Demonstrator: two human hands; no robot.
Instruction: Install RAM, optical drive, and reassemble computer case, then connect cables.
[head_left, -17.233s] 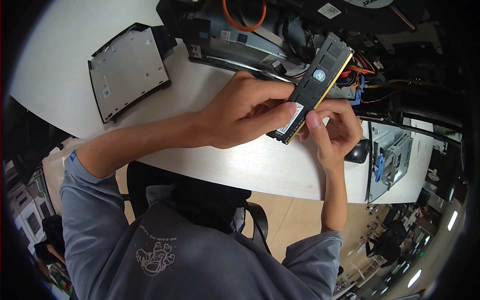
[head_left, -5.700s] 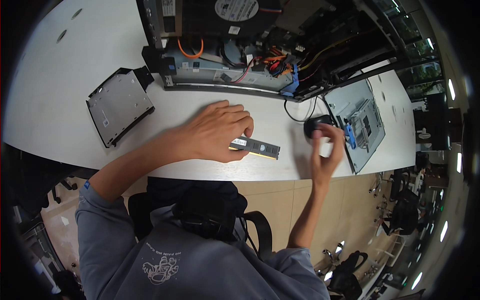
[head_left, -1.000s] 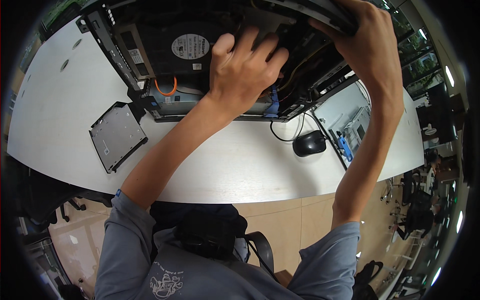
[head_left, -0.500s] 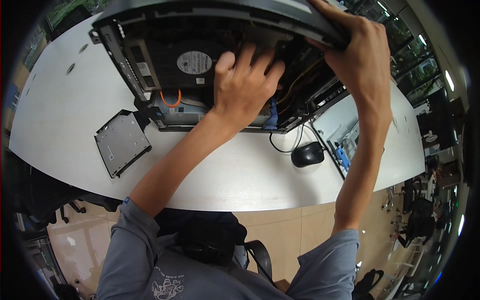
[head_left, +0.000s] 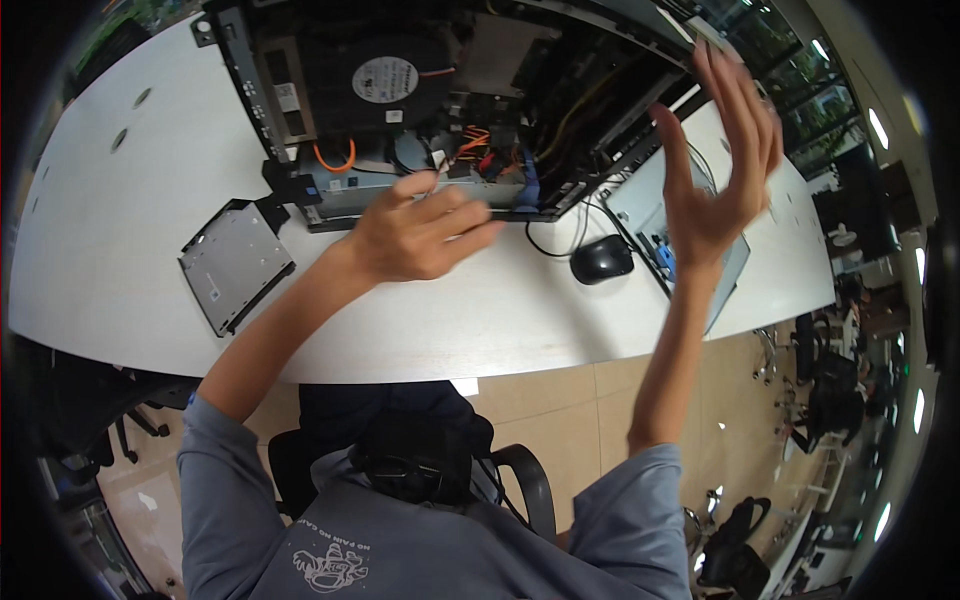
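Note:
An opened black computer case (head_left: 590, 170) stands at the far side of the table, its inside facing me. Within it are a black fan (head_left: 335, 75) with a round silver label, an orange loop (head_left: 335, 155) and a bundle of coloured wires (head_left: 475, 145). My left hand (head_left: 415, 235) hovers just in front of the case's lower edge, fingers loosely bent and apart, with nothing visible in them. Beside the case's right side my right hand (head_left: 722, 165) is raised, thumb and fingers spread and slightly blurred, holding nothing.
A flat grey metal drive bracket (head_left: 238, 262) with black edges lies on the white table (head_left: 90, 240) at the left. To the right are a black mouse (head_left: 602, 260) with its cable and a metal panel (head_left: 730, 280) partly behind my right forearm. A chair (head_left: 530, 490) stands below.
My left hand has come out of the case toward me. My right hand has let go of the case's upper edge and spread its fingers. The case now leans less over the table.

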